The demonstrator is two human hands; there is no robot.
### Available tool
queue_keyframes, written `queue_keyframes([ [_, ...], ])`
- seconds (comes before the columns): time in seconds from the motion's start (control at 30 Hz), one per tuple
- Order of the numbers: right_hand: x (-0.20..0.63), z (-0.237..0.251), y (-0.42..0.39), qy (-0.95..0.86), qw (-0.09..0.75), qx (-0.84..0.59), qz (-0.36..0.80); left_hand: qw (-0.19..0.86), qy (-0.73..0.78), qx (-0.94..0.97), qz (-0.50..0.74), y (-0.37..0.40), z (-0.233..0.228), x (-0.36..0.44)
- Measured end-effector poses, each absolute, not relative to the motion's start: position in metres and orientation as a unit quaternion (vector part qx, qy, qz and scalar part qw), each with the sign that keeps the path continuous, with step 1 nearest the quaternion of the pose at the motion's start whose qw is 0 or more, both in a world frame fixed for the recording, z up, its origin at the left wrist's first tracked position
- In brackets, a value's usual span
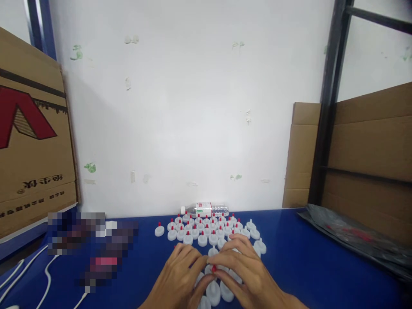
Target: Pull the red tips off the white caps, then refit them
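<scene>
Several small white caps with red tips [206, 229] stand in rows on the blue table [305, 257]. My left hand [180, 274] and my right hand [244, 268] meet over the nearest caps, fingers curled together. Between the fingertips sits one white cap with a red tip [213, 269], pinched by both hands. More white caps [220, 292] lie under and below my hands, partly hidden.
A clear plastic water bottle [206, 209] lies on its side against the white wall. Cardboard boxes stand at the left [32, 141] and the right [370, 159]. A dark plastic bag [354, 236] lies at the right. White cables [48, 274] trail at the lower left.
</scene>
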State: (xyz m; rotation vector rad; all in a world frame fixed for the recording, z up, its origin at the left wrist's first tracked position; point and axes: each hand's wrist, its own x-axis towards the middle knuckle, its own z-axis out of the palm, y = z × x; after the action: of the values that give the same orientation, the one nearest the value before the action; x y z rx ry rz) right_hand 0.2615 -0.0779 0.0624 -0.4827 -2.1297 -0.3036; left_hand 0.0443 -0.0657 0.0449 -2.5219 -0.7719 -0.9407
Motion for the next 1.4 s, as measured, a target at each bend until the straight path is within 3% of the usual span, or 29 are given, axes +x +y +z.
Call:
queue_keyframes([
  [0.2, 0.260, 0.061, -0.079, -0.854, 0.463, -0.180, -0.153, 0.152, -0.250, -0.891, -0.347, -0.072, 0.050, 0.047],
  [0.5, 0.259, 0.063, -0.083, -0.848, 0.460, -0.227, -0.136, 0.227, -0.228, -0.844, -0.429, -0.069, 0.050, 0.049],
  [0.63, 0.262, 0.064, -0.082, -0.848, 0.437, -0.281, -0.106, 0.156, -0.258, -0.851, -0.430, -0.074, 0.056, 0.045],
  [0.83, 0.264, 0.062, -0.081, -0.859, 0.454, -0.227, -0.076, 0.106, -0.298, -0.858, -0.404, -0.076, 0.051, 0.045],
  [1.0, 0.262, 0.070, -0.082, -0.863, 0.444, -0.189, -0.149, 0.135, -0.284, -0.881, -0.353, -0.072, 0.053, 0.046],
  [1.17, 0.275, 0.070, -0.068, -0.849, 0.435, -0.181, -0.239, -0.010, -0.334, -0.861, -0.384, -0.073, 0.057, 0.043],
  [1.27, 0.303, 0.070, -0.046, -0.778, 0.496, -0.264, -0.281, -0.073, -0.430, -0.799, -0.414, -0.063, 0.066, 0.025],
  [1.4, 0.341, 0.077, -0.020, -0.685, 0.536, -0.430, -0.243, -0.032, -0.523, -0.765, -0.373, -0.035, 0.075, -0.005],
])
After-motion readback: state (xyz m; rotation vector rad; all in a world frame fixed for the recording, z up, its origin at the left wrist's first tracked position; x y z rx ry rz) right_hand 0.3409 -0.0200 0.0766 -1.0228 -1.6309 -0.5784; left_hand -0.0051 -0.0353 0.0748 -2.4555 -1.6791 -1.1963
